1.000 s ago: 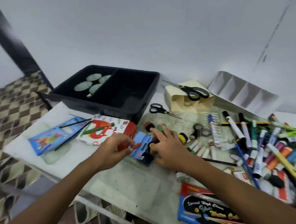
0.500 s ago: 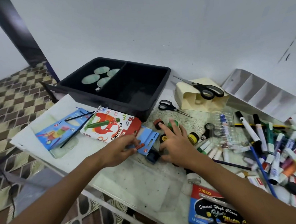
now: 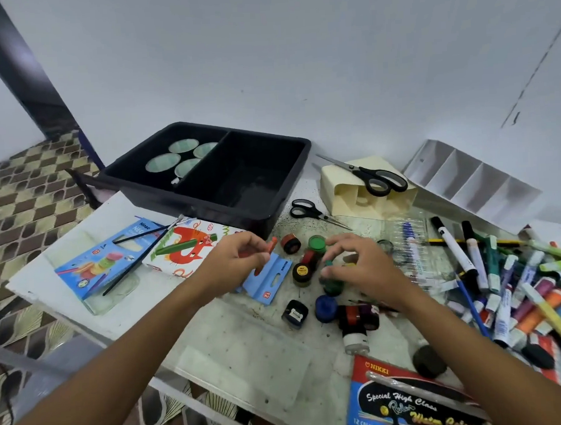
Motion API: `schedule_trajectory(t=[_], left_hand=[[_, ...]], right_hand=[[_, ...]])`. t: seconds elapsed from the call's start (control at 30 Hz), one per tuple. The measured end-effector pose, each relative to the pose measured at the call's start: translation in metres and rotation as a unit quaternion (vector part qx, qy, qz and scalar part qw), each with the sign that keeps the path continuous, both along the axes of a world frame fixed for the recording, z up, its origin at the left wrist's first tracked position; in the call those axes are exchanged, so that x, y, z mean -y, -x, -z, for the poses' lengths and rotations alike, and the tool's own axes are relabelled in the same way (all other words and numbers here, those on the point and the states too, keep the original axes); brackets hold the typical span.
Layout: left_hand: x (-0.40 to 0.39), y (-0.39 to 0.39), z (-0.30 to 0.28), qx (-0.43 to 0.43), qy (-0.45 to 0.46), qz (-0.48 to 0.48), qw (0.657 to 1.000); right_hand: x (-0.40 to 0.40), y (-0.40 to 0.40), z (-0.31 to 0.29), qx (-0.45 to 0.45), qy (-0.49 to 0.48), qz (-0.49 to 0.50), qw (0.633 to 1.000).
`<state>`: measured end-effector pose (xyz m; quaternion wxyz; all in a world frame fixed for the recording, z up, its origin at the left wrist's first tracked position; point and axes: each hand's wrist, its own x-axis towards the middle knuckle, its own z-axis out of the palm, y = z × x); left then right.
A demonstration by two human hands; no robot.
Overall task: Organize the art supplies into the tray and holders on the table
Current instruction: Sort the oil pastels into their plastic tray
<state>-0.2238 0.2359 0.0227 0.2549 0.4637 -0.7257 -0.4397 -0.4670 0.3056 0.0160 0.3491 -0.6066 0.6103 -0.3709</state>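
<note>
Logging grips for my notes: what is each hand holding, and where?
Left hand pinches an orange crayon by its lower end. Right hand grips a small green paint jar at its top.

Black tray (image 3: 274, 209); cream holder (image 3: 392, 203); checkered floor (image 3: 21, 200).

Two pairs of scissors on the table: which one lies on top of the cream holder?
The larger scissors, with grey-lined handles, rest across the cream holder. The smaller scissors lie flat on the table beside the black tray.
</note>
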Motion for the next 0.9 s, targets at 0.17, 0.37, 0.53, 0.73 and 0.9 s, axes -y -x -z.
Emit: schedule_trajectory(t=[0.17,0.37,0.53,0.73,0.9], left_hand=[[-0.004,0.053,-0.013,-0.114,-0.052,0.048,0.991],[-0.030,0.165,-0.021,-0.188,-0.155,0.197,0.950],[-0.084,0.268,-0.021,-0.152,-0.173,0.350,0.908],[-0.186,0.370,-0.012,-0.080,-0.183,0.492,0.847],[-0.268,0.416,0.002,-0.007,-0.162,0.579,0.799]], right_hand=[[-0.026,0.040,-0.010,0.225,-0.026,0.064,0.972],[-0.092,0.106,-0.013,0.284,-0.031,0.195,0.939],[-0.182,0.167,-0.018,0.256,0.022,0.333,0.908],[-0.309,0.216,-0.018,0.231,0.023,0.464,0.855],[-0.392,0.233,-0.005,0.195,-0.007,0.552,0.811]])
